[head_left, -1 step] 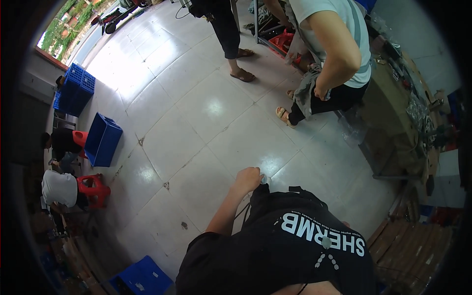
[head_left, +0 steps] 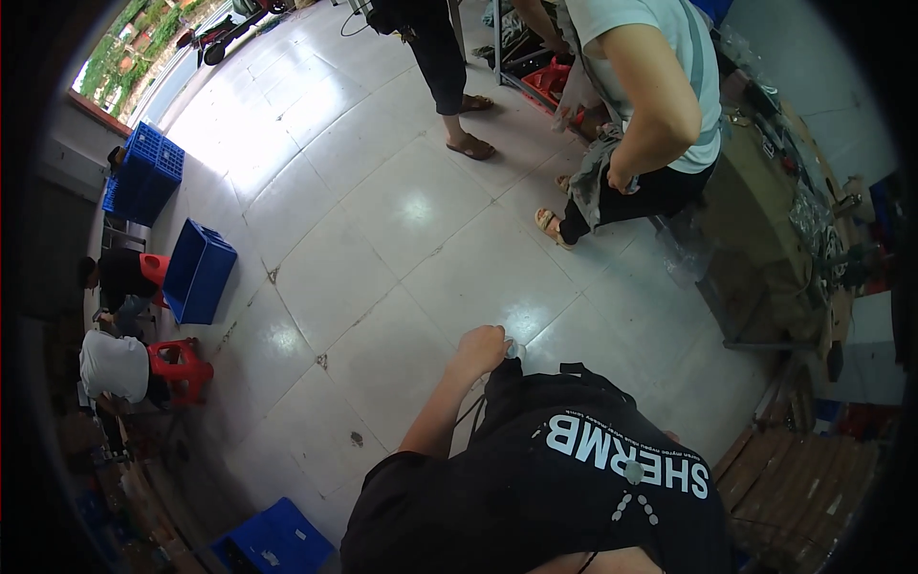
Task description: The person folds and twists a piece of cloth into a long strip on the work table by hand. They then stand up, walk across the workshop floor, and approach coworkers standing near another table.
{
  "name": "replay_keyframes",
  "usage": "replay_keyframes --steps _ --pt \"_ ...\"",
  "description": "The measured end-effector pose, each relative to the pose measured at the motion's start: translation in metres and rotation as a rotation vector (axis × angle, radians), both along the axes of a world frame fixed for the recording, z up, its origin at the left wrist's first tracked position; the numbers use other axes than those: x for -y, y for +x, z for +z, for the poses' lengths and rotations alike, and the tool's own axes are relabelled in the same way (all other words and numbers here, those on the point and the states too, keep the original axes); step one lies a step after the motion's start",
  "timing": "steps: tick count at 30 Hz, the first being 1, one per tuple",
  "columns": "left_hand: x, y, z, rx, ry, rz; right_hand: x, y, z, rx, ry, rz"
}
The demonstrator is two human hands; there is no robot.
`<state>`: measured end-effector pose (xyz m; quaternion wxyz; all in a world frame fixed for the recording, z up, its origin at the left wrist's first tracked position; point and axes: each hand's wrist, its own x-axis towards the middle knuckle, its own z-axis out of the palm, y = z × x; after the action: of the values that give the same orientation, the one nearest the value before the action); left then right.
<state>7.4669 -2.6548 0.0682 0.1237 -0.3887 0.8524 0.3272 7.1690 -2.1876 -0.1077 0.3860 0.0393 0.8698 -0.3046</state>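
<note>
In front of my black T-shirt (head_left: 521, 459), my left hand (head_left: 481, 348) is closed in a fist over the floor. A small whitish, partly clear thing (head_left: 514, 350) shows right beside its fingers. Whether the fingers grip that thing cannot be made out. Dark thin cords hang between my left forearm and the shirt. My right hand does not show; the shirt covers that side of my body.
Pale floor tiles (head_left: 359, 258) stretch ahead. A person in a white top (head_left: 660, 86) holds grey cloth beside a cluttered bench (head_left: 755, 230) at the right; another person's legs (head_left: 445, 72) stand beyond. Blue crates (head_left: 199, 273), red stools (head_left: 182, 371) and seated people are at the left.
</note>
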Motion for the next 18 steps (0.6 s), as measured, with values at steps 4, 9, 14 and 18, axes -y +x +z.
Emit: replay_keyframes --steps 4,9,14,18 --pt "-0.001 -0.004 0.000 -0.013 -0.013 -0.017 0.007 0.000 0.009 -0.048 0.107 0.043" --pt "-0.003 -0.005 0.001 0.011 0.006 -0.024 0.008 0.001 0.004 -0.079 0.112 0.057" --pt "-0.005 -0.007 -0.002 0.000 0.026 -0.045 0.008 -0.005 0.003 -0.076 0.102 0.096" --pt "-0.006 -0.007 0.000 0.011 0.024 -0.044 0.021 -0.003 0.011 -0.118 0.088 0.082"
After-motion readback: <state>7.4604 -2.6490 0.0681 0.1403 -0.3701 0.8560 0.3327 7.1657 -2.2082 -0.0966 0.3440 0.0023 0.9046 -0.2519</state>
